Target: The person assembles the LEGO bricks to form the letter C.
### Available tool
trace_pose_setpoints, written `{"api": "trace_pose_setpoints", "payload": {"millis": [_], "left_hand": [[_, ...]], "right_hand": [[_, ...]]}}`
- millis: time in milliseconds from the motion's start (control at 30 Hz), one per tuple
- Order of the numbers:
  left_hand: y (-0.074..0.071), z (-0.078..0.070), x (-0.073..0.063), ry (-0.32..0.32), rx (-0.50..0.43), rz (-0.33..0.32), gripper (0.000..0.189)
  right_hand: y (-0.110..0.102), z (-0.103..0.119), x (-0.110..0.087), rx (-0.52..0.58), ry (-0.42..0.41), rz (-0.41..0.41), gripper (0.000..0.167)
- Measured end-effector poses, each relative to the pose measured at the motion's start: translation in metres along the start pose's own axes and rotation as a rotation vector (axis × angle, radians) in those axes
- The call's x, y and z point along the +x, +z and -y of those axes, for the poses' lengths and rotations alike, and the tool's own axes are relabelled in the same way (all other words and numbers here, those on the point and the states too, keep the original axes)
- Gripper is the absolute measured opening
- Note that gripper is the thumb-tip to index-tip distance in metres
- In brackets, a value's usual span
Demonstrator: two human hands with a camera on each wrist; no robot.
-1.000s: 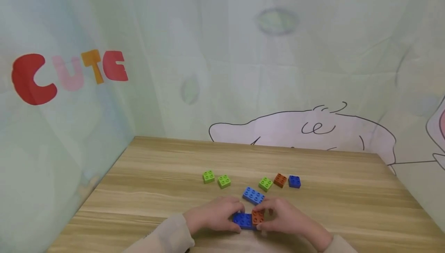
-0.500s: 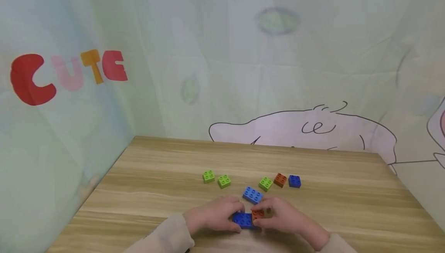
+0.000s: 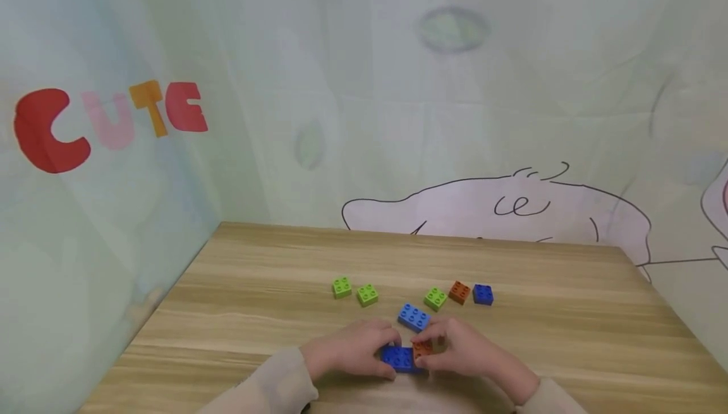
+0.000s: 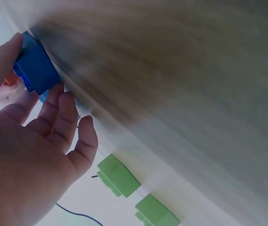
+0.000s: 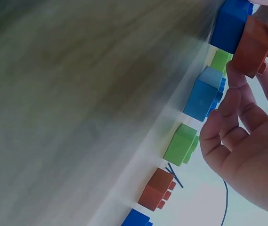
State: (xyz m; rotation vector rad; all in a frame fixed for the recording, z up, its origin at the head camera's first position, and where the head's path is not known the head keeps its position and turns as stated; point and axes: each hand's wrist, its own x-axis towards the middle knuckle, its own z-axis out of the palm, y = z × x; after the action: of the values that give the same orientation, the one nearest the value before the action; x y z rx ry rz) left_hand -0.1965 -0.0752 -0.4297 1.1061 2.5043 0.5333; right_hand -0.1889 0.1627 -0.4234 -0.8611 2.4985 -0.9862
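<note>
Near the table's front lies a dark blue building brick (image 3: 396, 358), gripped at its left end between the thumb and fingers of my left hand (image 3: 359, 349). My right hand (image 3: 463, 352) pinches a small orange-brown brick (image 3: 422, 349) on top of the blue brick's right end. In the right wrist view the orange-brown brick (image 5: 252, 46) sits against the upper side of the blue brick (image 5: 229, 26), its studs pointing outward. The left wrist view shows the blue brick (image 4: 36, 66) between thumb and fingertips. Just beyond my right fingers lies a lighter blue brick (image 3: 413, 317), partly covered by them.
Two lime green bricks, one left (image 3: 342, 287) and one right (image 3: 368, 295), lie farther back on the wooden table (image 3: 256, 287). Behind the right hand are another green brick (image 3: 435, 299), an orange-brown one (image 3: 459, 292) and a dark blue one (image 3: 483, 294). A printed curtain (image 3: 273, 117) stands behind the table.
My right thumb has shifted up onto the near side of the orange-brown brick, covering more of it. The left hand keeps its hold on the blue brick, and the other bricks stay put.
</note>
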Motion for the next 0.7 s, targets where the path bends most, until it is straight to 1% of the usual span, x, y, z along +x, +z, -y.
{"api": "trace_pose_setpoints", "payload": {"millis": [100, 200, 300, 400, 467, 567, 633, 700], "left_hand": [[-0.002, 0.002, -0.001, 0.007, -0.043, -0.001, 0.042], [-0.004, 0.004, -0.003, 0.011, -0.097, -0.020, 0.041], [-0.007, 0.009, -0.006, -0.015, -0.161, -0.063, 0.040], [-0.012, 0.016, -0.006, -0.058, -0.198, -0.148, 0.038], [-0.016, 0.020, -0.006, -0.086, -0.186, -0.226, 0.037], [-0.023, 0.026, -0.003, -0.118, -0.137, -0.334, 0.036], [-0.027, 0.030, -0.001, -0.134, -0.134, -0.382, 0.037], [-0.030, 0.034, 0.002, -0.146, -0.142, -0.411, 0.039]], "right_hand": [[0.000, -0.001, 0.001, 0.014, 0.003, 0.011, 0.033], [0.000, -0.002, 0.002, 0.018, 0.008, 0.021, 0.032], [0.000, -0.002, 0.001, 0.000, -0.001, 0.030, 0.031], [0.000, 0.000, 0.000, -0.043, -0.021, 0.036, 0.035], [0.001, 0.001, 0.000, -0.072, -0.041, 0.032, 0.041], [0.003, 0.003, 0.000, -0.109, -0.052, 0.029, 0.048], [0.005, 0.004, 0.002, -0.129, -0.061, 0.027, 0.049], [0.006, 0.006, 0.002, -0.137, -0.057, 0.033, 0.049]]}}
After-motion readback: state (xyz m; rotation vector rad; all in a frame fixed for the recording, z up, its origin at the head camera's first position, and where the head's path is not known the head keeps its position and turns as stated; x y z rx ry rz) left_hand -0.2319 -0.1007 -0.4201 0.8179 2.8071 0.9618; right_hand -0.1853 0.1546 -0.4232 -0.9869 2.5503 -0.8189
